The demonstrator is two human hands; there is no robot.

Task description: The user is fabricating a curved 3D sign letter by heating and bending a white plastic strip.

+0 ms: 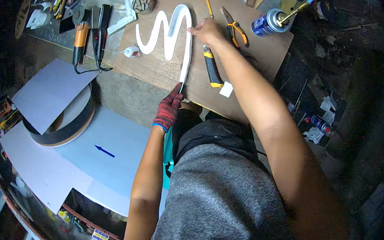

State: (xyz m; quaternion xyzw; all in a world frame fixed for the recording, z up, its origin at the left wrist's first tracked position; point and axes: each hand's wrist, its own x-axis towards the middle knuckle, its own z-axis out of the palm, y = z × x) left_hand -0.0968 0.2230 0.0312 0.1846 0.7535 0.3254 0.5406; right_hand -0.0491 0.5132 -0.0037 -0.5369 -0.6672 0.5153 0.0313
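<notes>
While our left hand [168,109] grasps the tail of the strip [185,66] at the near edge of the worktop [159,74], our right hand [207,31] pinches it farther up, probably steadying its bends; pliers [237,31] and knife [212,69] lie rightward, presumably for reach.

The left hand [168,109] (gloved) partly hides the white strip [185,65].

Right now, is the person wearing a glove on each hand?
No, only the left hand wears a red-and-black glove, while the right hand is bare.
</notes>
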